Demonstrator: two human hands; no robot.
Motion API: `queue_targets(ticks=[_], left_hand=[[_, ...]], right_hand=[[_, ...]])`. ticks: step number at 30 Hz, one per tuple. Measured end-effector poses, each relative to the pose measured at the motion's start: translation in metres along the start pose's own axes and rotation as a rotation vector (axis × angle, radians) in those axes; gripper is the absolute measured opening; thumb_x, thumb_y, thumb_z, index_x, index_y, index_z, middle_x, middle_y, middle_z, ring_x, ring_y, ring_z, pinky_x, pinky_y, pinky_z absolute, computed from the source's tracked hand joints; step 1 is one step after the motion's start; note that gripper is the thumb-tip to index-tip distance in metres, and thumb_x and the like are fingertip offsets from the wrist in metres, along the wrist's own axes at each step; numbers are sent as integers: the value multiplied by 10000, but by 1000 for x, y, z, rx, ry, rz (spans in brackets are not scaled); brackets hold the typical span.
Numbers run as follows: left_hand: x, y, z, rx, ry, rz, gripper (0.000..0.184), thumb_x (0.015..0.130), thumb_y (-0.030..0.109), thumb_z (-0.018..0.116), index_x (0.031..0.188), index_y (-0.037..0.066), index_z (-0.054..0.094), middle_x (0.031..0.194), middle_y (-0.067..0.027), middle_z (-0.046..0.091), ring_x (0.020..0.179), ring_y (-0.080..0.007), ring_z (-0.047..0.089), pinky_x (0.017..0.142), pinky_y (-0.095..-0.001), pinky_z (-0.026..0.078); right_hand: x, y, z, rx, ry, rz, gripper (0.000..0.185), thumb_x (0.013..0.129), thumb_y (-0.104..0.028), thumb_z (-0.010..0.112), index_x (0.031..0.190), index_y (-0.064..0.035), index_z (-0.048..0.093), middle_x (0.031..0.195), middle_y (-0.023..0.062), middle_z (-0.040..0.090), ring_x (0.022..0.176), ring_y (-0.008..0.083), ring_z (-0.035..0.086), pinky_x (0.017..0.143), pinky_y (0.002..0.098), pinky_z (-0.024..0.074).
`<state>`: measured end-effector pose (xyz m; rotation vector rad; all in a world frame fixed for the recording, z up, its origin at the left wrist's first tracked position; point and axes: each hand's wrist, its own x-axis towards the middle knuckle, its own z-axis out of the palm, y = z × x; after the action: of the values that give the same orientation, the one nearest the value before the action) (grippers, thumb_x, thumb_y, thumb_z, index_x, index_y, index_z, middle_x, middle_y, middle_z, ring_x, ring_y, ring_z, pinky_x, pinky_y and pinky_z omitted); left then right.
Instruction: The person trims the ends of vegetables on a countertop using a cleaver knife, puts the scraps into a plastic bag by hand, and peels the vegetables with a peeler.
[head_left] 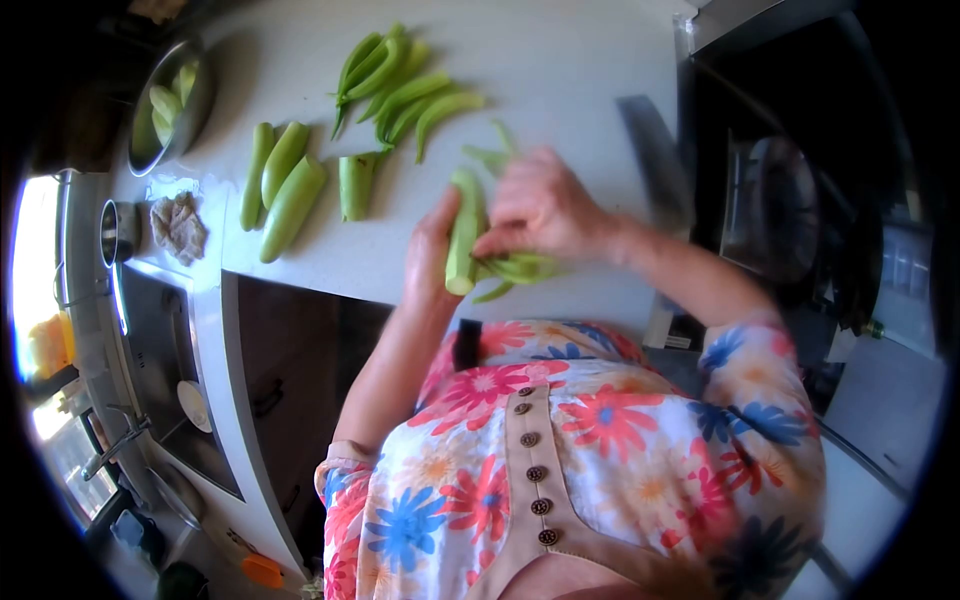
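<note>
My left hand is wrapped round a long pale green vegetable, tilted over the counter near its front edge. Against its right side is my right hand, blurred, with its fingers pressed together; what they hold, if anything, cannot be made out. Green strips, like peelings, lie under and beside my right hand. To the left, three similar vegetables and a short cut piece rest on the counter. Several green peppers are bunched farther back.
A wide dark blade lies at the right of the counter. At the far left stand a metal bowl with green pieces, a small metal pot and a crumpled cloth. A sink and faucet are lower left.
</note>
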<state>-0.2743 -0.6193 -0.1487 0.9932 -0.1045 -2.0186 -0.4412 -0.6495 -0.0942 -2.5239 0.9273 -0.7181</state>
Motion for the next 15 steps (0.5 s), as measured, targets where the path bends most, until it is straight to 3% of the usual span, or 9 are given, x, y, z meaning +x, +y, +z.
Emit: queue_targets(ticks=[4, 7, 10, 15], left_hand=[[-4, -2, 15, 10, 116, 128, 301, 933, 267, 474, 981, -8, 588, 834, -68, 599, 732, -156, 580, 601, -286, 471], [-3, -5, 13, -59, 38, 41, 305, 946, 306, 462, 1029, 29, 560, 870, -105, 613, 697, -190, 621, 577, -310, 523], [-15, -1, 5, 67, -37, -103, 322, 945, 322, 456, 1063, 36, 543, 845, -107, 597, 621, -191, 589, 506, -276, 472], [-13, -1, 1, -110, -147, -239, 344, 950, 370, 414, 1099, 85, 538, 811, -108, 574, 544, -192, 516, 475, -259, 406]], right_hand=[[-3, -5, 9, 58, 16, 2, 449, 722, -510, 658, 517, -147, 491, 539, -39, 472, 615, 143, 497, 670, 324, 327], [-5, 12, 19, 84, 34, 32, 435, 714, -509, 662, 521, -152, 506, 536, -41, 469, 616, 144, 499, 666, 324, 328], [-2, 35, 15, -13, 84, 78, 417, 706, -505, 669, 521, -161, 526, 538, -43, 471, 616, 142, 499, 657, 323, 325], [-3, 75, 6, -228, 233, 196, 408, 706, -486, 679, 511, -156, 537, 528, -32, 503, 588, 155, 520, 616, 321, 323]])
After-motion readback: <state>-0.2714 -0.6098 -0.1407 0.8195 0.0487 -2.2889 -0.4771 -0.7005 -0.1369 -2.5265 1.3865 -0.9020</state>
